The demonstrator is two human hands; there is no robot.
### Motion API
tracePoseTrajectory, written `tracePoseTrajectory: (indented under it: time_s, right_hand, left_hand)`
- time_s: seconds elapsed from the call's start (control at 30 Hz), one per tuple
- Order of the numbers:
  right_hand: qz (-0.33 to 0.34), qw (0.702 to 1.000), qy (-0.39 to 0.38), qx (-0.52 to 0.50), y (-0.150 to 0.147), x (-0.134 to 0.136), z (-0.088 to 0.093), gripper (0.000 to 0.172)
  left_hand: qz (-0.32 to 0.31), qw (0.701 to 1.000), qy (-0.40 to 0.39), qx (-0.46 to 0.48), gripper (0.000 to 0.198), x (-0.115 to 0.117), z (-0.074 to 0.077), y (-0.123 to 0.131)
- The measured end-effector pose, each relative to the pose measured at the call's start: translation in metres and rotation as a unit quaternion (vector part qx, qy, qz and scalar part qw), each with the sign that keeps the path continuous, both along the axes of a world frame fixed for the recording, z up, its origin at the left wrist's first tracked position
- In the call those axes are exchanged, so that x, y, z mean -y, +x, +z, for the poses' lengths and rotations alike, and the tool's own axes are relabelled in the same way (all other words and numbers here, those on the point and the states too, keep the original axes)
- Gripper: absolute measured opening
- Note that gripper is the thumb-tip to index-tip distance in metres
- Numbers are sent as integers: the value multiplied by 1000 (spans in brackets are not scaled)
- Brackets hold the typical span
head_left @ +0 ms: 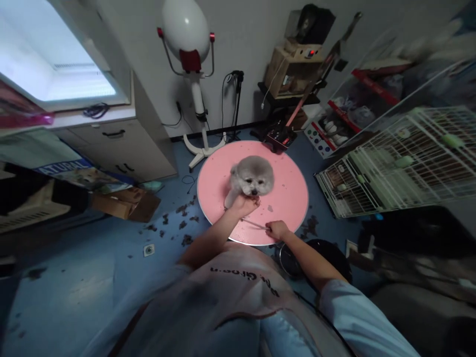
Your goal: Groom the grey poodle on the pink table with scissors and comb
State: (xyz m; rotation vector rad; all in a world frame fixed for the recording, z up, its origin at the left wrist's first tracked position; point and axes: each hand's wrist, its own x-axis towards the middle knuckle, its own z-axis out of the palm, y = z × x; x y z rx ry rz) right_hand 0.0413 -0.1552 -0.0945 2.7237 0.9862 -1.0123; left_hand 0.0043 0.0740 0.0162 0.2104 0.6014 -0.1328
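A fluffy grey-white dog with a round trimmed head sits on a round pink table, facing me. My left hand cups the dog's chin from below, palm up with the fingers curled against the muzzle. In my right hand, near the table's front edge, is a pair of slim metal scissors. The long blades point left, below my left wrist and apart from the dog. Small tufts of cut hair lie on the pink surface.
A white stand dryer rises behind the table on the left. Wire cages stand to the right, a grey cabinet and a cardboard box to the left. Dark hair clumps litter the blue floor. A black round stool sits by my right arm.
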Motion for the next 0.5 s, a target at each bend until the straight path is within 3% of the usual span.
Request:
tracePoseTrajectory:
  time_s: [0.13, 0.23, 0.3, 0.37, 0.43, 0.5]
  right_hand:
    - [-53, 994, 88, 23, -47, 23, 9, 23]
    - [-139, 980, 122, 67, -81, 16, 11, 37]
    - [-196, 963, 162, 95, -93, -8, 16, 46]
    - [-250, 928, 244, 126, -96, -45, 26, 49]
    - [-280, 883, 340, 160, -92, -84, 41, 44]
    - [-272, 866, 387, 165, -84, -116, 55, 31]
  left_hand:
    - [16, 1000, -18, 12, 21, -19, 3, 1]
    - [-21, 993, 112, -1, 19, -29, -9, -10]
    - [-47, 974, 219, -33, 14, -32, -19, -23]
    - [-44, 960, 274, -45, 9, -31, -23, -35]
    - [-10, 948, 317, -25, 7, -28, -18, -42]
    - [32, 932, 360, -5, 8, -26, -4, -41]
